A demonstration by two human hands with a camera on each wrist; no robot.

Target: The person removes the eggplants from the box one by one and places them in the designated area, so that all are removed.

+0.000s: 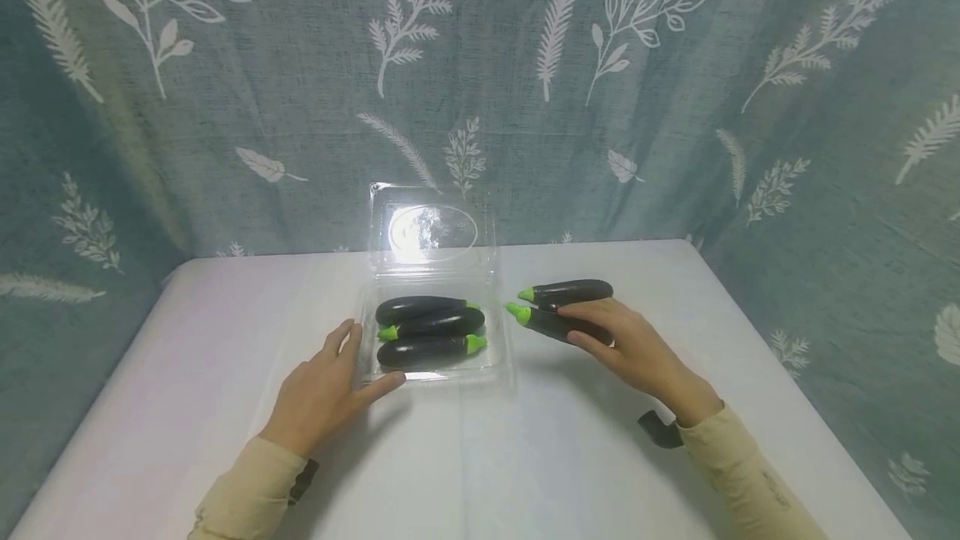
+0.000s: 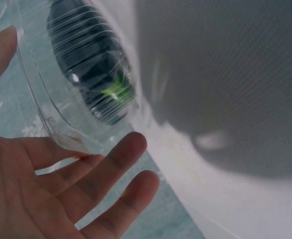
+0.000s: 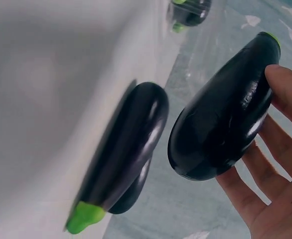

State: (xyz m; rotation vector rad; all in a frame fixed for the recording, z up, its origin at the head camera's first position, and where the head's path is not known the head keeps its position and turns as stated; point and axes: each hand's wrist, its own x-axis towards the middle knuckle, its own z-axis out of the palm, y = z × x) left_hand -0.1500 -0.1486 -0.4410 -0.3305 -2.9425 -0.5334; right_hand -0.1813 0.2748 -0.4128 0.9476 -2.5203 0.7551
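Observation:
Between the thumb and fingers of my right hand [image 1: 637,357] is a dark eggplant [image 3: 220,114] with a green stem, held above the table on the right. Just behind it lies another eggplant [image 1: 573,291]; the right wrist view shows a further eggplant [image 3: 134,191] mostly hidden behind that one. Three eggplants lie side by side in a clear plastic clamshell container [image 1: 498,357], their stems pointing different ways. My left hand [image 1: 318,394] is at the container's left front corner, fingers spread along its side and thumb at the front rim.
The container's hinged lid [image 1: 480,227] stands raised at the back, catching a bright glare. A white cloth covers the table [image 1: 457,473]. Green curtains [image 1: 315,132] with white leaf patterns hang behind and on both sides.

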